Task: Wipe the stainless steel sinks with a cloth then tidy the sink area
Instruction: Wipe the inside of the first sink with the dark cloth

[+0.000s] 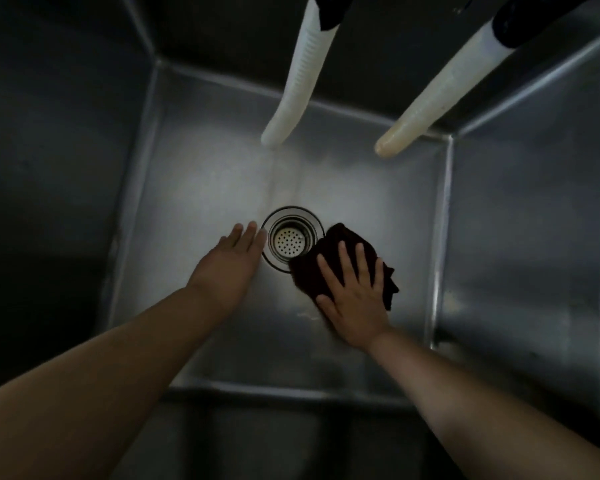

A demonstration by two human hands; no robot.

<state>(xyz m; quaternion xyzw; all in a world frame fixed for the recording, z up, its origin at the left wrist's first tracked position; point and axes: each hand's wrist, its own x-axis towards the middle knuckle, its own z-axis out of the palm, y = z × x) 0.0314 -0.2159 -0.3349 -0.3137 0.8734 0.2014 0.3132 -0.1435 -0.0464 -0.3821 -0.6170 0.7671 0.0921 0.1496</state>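
The cloth (pixel 340 261) is a dark, crumpled rag lying on the floor of the sink (pixel 201 188), just right of the drain strainer (pixel 290 240) and touching or slightly overlapping its rim on that side. It looks soft, light and limp, probably damp, so it should bunch and fold under pressure rather than slide as one piece; a flat palm over its middle with the fingers spread seems the best way to keep it moving together, and a pinch at an edge would only lift a corner. The right hand (pixel 355 296) does just that: its grip is open, fingers straight and splayed, pressing the cloth down onto the steel. The left hand (pixel 234 258) is also open and holds nothing, its straight fingers reaching the left rim of the drain; whether they rest on the metal or hover just above it I cannot tell. The sink floor is smooth brushed stainless steel with a faint wet streak running from the far side toward the drain, likely slippery, so the cloth should glide easily while the raised strainer rim may snag it. The basin is deep, with steep walls close on the left, right and far sides, leaving the arms limited sweep. Two white hoses (pixel 300 71) hang down from the far top, their tips well above the floor. The light is dim.
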